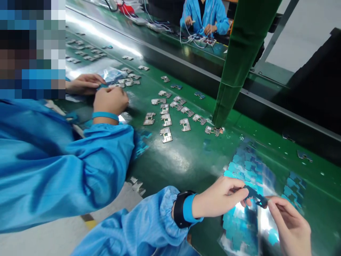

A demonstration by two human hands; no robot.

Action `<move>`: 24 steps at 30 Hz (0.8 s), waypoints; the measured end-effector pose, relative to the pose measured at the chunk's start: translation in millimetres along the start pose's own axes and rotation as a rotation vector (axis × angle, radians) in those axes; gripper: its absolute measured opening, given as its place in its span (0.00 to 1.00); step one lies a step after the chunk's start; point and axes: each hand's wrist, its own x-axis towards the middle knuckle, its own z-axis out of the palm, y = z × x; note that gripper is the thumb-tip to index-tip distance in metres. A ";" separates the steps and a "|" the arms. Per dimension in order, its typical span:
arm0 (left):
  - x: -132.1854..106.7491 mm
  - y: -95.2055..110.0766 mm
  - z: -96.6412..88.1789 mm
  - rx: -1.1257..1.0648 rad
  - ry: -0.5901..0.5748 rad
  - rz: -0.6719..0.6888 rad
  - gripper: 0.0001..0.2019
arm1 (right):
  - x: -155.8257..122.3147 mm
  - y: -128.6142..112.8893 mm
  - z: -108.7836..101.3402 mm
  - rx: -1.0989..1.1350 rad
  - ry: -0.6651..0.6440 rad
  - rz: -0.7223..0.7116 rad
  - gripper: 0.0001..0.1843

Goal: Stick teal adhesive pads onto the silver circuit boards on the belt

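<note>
Grip: the left hand (221, 199) is pinching one end of the dark board piece (255, 196) between thumb and forefinger, and the right hand (290, 224) is clamping its fingertips on the other end.
Where: the piece is being held in the air just above the foil sheet (239, 227), at the near edge of the conveyor belt (186, 160).
Handling: it is looking thin, flat and stiff, probably very light and easy to crack or bend; gripping by the outer edges seems safest, with the fingers staying off the faces.
Foil sheet: a mirror-shiny, flimsy backing is carrying rows of blue rectangular patches; it is likely slippery and quick to crease.
Wrist: a black wrist strap (181, 209) is sitting over the blue cuff.
Belt: glossy green, smooth, reflecting the lights.
Boards: small silver-grey circuit boards (166, 121) are lying scattered mid-belt, mostly apart.
Co-worker: a co-worker's hand (110, 101) in a blue smock is working at another shiny sheet to the left.
</note>
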 end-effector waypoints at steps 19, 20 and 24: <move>82.8 3.9 -96.3 1.141 0.959 -0.126 0.18 | -12.8 -13.0 18.8 -0.369 0.392 -0.694 0.06; 87.0 0.1 -100.8 1.155 0.975 -0.150 0.16 | -11.4 -13.1 19.0 -0.366 0.382 -0.716 0.07; 85.4 2.8 -103.7 1.171 0.970 -0.193 0.11 | -8.1 -13.0 19.0 -0.363 0.306 -0.802 0.09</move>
